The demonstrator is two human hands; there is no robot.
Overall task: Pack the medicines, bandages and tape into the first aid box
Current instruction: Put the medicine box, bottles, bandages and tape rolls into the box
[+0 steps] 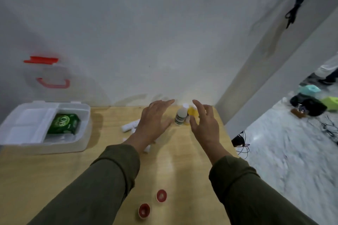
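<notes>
The clear first aid box (83,115) stands open at the table's left, its lid (49,73) with a red handle raised against the wall. A green packet (63,123) lies inside it. At the far right of the table stand a white bottle (181,116) with a green label and a yellow bottle (192,113). My left hand (155,121) hovers just left of them, fingers spread, empty. My right hand (204,122) hovers just right of them, also spread and empty. White bandage rolls (129,126) lie partly hidden under my left hand. Two red tape rolls (161,195) sit near the front edge.
The wooden table (54,170) ends at a white wall behind and drops off on the right. On the floor to the right lie black cables (241,144), bags and teal and green objects (311,97).
</notes>
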